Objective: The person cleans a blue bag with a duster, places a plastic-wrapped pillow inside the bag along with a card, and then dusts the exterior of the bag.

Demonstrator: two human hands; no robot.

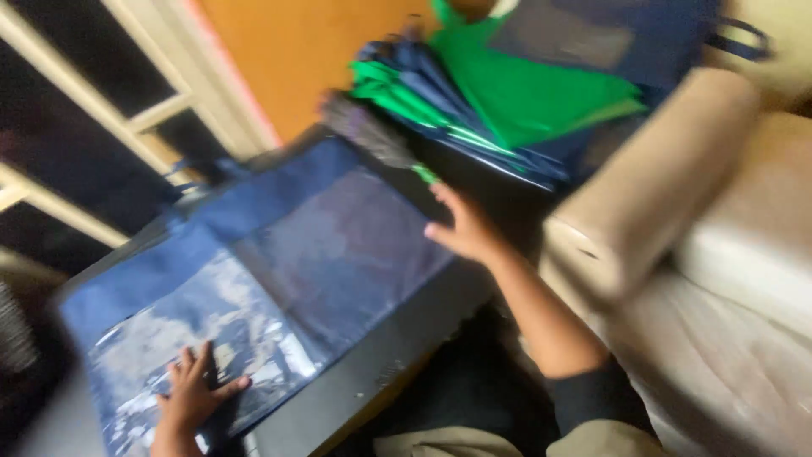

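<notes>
Head view is showing a navy bag (279, 254) lying flat on a dark tabletop (381, 372), reaching from the near left corner toward the far edge. Its clear plastic panel is glinting. The left hand (193, 393) is pressing flat on the bag's near end, fingers spread, gripping nothing. The right hand (461, 228) is resting open at the bag's right edge, fingers apart, also gripping nothing. A stack of green and navy bags (474, 101) is sitting at the far edge, just beyond the right hand. A beige sofa arm (651, 178) is standing off the right edge. The bag is looking light, thin and floppy, its plastic panel probably slippery; the fabric borders or edge folds are seeming the safer places to pinch.
</notes>
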